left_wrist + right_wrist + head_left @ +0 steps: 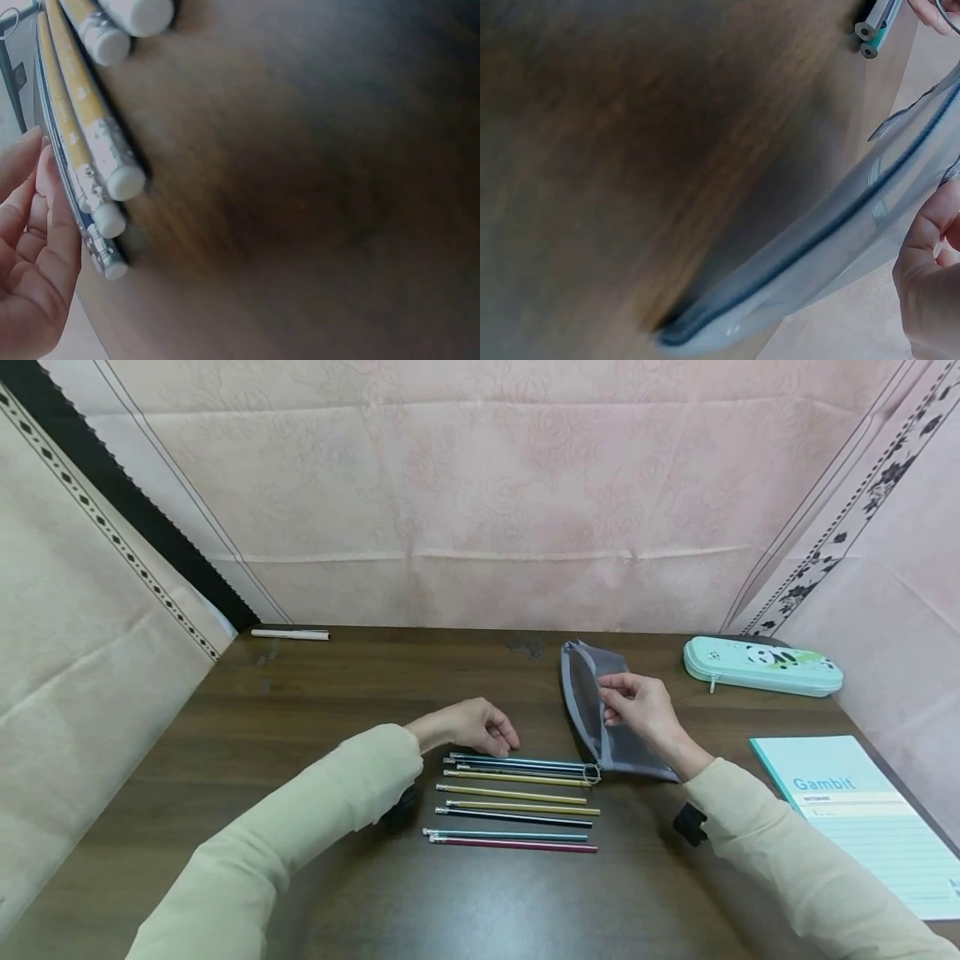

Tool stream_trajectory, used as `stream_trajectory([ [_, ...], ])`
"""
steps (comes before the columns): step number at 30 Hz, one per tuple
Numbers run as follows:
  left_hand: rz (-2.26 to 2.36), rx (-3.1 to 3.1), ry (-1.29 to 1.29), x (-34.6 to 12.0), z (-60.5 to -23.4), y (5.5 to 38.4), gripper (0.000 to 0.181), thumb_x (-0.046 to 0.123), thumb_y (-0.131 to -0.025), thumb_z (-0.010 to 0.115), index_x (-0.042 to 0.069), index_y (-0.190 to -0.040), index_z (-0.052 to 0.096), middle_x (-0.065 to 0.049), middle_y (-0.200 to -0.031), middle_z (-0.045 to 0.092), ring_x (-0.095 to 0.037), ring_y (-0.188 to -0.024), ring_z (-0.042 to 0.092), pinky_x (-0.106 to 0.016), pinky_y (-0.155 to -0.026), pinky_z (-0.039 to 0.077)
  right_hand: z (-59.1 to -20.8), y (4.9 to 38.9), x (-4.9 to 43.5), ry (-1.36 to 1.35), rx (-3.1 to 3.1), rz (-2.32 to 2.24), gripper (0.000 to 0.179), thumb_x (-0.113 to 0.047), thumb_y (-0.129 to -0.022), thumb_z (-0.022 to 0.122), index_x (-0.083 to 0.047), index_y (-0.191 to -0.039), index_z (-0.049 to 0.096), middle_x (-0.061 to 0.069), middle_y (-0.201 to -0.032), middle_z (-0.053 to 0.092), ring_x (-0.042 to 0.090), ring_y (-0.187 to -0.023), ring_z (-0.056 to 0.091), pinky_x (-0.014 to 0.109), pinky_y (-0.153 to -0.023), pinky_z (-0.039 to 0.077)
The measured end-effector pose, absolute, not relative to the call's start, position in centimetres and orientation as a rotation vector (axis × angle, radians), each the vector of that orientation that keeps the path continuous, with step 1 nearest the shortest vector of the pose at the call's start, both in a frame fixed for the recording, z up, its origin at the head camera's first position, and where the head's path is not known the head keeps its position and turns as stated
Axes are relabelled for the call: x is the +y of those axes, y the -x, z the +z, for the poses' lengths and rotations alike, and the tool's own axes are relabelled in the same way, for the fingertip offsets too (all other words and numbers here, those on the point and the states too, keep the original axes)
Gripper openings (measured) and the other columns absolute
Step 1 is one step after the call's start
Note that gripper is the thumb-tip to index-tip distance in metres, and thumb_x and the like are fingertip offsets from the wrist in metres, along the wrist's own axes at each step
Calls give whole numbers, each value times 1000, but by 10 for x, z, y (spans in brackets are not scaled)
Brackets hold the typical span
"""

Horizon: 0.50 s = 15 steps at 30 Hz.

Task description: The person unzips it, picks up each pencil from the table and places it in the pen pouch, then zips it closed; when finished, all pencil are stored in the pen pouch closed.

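Several eraser-tipped pencils lie roughly parallel on the table: yellow pencils [517, 795], a dark pencil [517, 817], a light blue pencil [510, 836] and a dark red pencil [517, 845], with blue pencils [517, 762] farthest from me. At those far pencils my left hand [480, 727] bends its fingers, thumb and index pinching at a dark blue pencil's side [96, 247]. My right hand [637, 703] pinches the upper edge of a grey-blue zippered pouch [630, 752], which gapes toward the left. The pouch's zip ring [592, 774] overlaps the blue pencils' right ends.
A mint panda pencil case [765, 667] lies at the back right, with a teal-and-white notepad [862, 818] in front of it. One white pen [291, 634] rests by the back left edge. Pale curtains [480, 485] enclose the table.
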State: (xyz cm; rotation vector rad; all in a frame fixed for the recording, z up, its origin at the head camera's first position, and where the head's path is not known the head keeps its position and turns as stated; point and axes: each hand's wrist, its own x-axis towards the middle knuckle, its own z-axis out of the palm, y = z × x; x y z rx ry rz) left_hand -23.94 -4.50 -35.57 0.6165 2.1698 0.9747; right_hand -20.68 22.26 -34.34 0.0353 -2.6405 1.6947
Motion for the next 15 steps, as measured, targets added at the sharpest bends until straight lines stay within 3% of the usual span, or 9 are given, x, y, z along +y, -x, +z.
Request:
stream_trajectory([
  [15, 695, 2422, -842, -45, -354, 238, 13, 1, -81, 70, 12, -87, 71, 2, -80, 65, -10, -76, 58, -24, -73, 49, -344, 206, 225, -25, -2645, 1689, 31, -3, -94, 53, 12, -121, 54, 5, -80, 58, 2, -59, 57, 18, -57, 55],
])
